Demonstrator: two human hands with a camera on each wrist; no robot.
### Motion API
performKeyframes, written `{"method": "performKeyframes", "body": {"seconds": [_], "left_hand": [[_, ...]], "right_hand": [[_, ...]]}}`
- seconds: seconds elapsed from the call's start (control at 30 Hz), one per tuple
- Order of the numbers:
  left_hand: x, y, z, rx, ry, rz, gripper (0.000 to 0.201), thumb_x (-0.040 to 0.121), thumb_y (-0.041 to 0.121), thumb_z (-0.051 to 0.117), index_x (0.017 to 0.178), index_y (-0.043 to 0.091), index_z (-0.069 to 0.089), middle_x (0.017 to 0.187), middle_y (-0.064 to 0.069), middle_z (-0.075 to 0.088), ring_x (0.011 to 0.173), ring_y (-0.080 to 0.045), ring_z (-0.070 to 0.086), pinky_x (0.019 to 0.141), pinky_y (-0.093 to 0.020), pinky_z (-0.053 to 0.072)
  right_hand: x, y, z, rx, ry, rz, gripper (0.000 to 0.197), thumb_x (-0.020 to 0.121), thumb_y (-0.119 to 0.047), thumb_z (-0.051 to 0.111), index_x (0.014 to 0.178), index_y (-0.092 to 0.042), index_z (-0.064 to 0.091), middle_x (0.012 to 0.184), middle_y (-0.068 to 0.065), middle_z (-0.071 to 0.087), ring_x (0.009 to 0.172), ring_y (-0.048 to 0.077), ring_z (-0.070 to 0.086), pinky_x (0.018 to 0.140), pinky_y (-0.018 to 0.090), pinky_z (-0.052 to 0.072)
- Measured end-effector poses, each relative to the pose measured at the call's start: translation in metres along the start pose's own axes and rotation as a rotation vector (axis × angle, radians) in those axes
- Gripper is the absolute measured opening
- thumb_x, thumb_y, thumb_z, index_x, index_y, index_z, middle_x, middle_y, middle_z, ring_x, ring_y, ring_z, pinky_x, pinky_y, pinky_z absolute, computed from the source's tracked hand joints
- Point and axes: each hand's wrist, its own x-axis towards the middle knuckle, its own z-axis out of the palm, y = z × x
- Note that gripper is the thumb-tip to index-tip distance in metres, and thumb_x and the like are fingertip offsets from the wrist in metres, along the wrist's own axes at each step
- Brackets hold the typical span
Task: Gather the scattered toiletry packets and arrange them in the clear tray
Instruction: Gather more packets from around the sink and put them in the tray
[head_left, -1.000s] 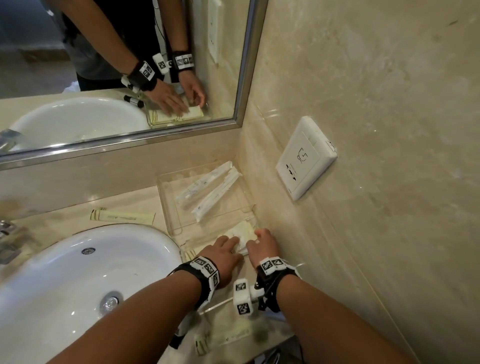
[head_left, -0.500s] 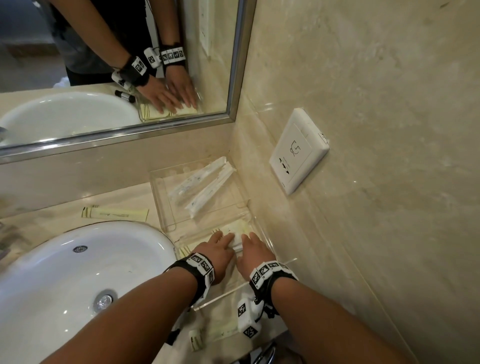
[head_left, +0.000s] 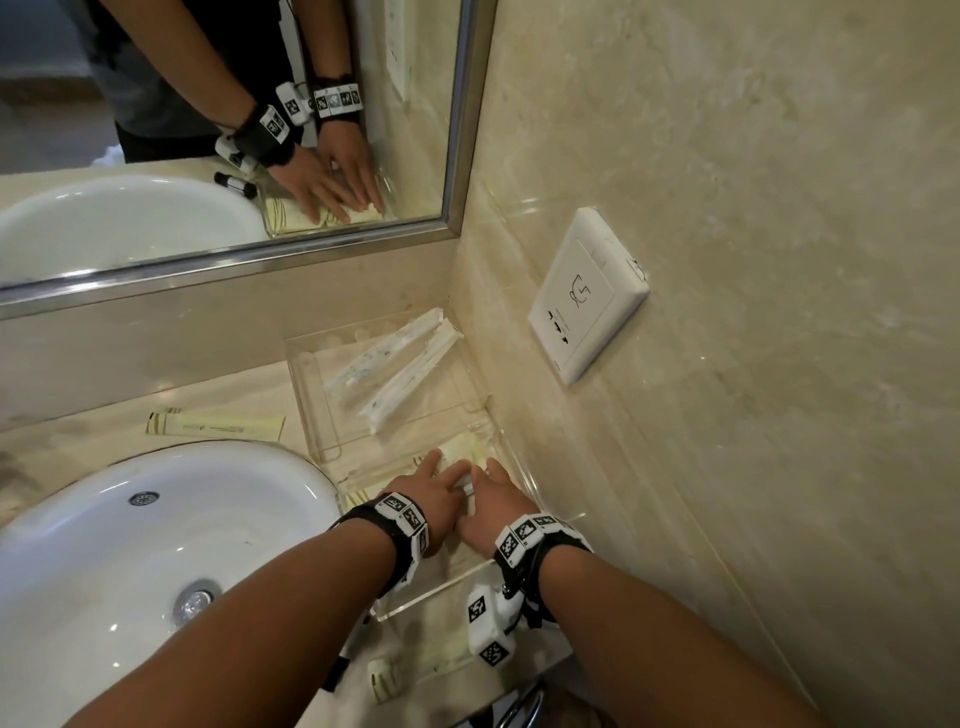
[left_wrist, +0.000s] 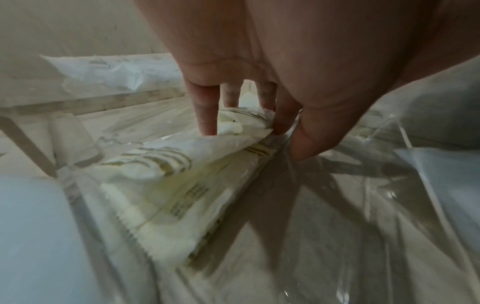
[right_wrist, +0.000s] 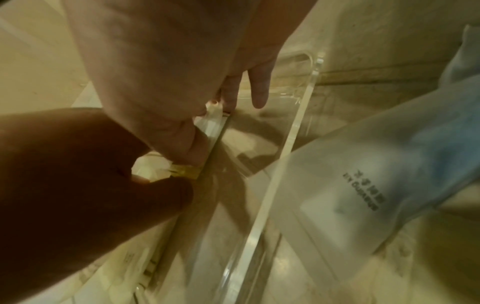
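A clear tray (head_left: 318, 415) stands in the corner by the wall. Its far compartment holds two long white packets (head_left: 410, 364). Its near compartment holds a stack of cream packets (head_left: 462, 447) with gold stripes (left_wrist: 168, 185). My left hand (head_left: 434, 493) and right hand (head_left: 493, 506) lie side by side on that stack with fingers straight, pressing it down. In the left wrist view the fingertips (left_wrist: 205, 115) touch the top packet. In the right wrist view my right hand (right_wrist: 207, 123) has its thumb against the stack's edge, inside the tray wall (right_wrist: 272, 185).
One cream packet (head_left: 218, 423) lies on the counter between the sink (head_left: 130, 545) and the mirror (head_left: 208, 130). Another packet (head_left: 410, 675) lies at the counter's front edge. A wall socket (head_left: 587, 296) sits right of the tray. A frosted packet with black print (right_wrist: 363, 185) lies beyond the tray wall.
Both hands stay on the cream stack in the near compartment. Their fingers have stretched out flatter and drawn closer together. The loose packets have not moved.
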Motion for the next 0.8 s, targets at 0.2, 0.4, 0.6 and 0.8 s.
{"method": "performKeyframes", "body": {"seconds": [0.2, 0.4, 0.6, 0.8], "left_hand": [[0.002, -0.003, -0.005, 0.040, -0.044, 0.028, 0.064, 0.091, 0.018, 0.059, 0.150, 0.025, 0.034, 0.164, 0.007, -0.002, 0.150, -0.033, 0.001, 0.111, -0.049, 0.039], [0.002, -0.011, 0.000, 0.026, 0.007, 0.048, 0.049, 0.099, 0.029, 0.047, 0.146, 0.035, 0.036, 0.165, 0.008, -0.002, 0.150, -0.033, 0.001, 0.111, -0.054, 0.035], [-0.015, -0.014, -0.011, -0.074, 0.130, -0.006, 0.038, 0.098, 0.035, 0.049, 0.136, 0.041, 0.050, 0.163, 0.011, 0.013, 0.148, -0.029, 0.012, 0.112, -0.049, 0.035], [-0.041, -0.025, -0.015, -0.368, 0.295, -0.195, 0.040, 0.090, 0.027, 0.058, 0.130, 0.031, 0.058, 0.152, 0.001, 0.039, 0.135, -0.027, 0.039, 0.108, -0.042, 0.039]], "right_hand": [[0.000, -0.001, 0.005, -0.104, 0.059, 0.001, 0.070, 0.090, -0.035, 0.052, 0.154, -0.022, 0.026, 0.159, 0.006, 0.024, 0.144, 0.028, 0.029, 0.117, 0.041, 0.027], [-0.002, 0.014, -0.005, -0.046, 0.033, -0.008, 0.080, 0.090, -0.044, 0.056, 0.158, -0.027, 0.018, 0.165, 0.004, 0.012, 0.150, 0.026, 0.020, 0.119, 0.039, 0.024], [-0.012, 0.024, -0.012, -0.034, 0.056, -0.050, 0.081, 0.088, -0.032, 0.061, 0.157, -0.031, 0.019, 0.165, 0.000, 0.017, 0.147, 0.022, 0.027, 0.117, 0.035, 0.029], [-0.029, 0.025, -0.001, 0.059, 0.081, -0.042, 0.074, 0.092, -0.023, 0.057, 0.156, -0.035, 0.023, 0.159, 0.003, 0.032, 0.139, 0.024, 0.040, 0.110, 0.031, 0.035]]}}
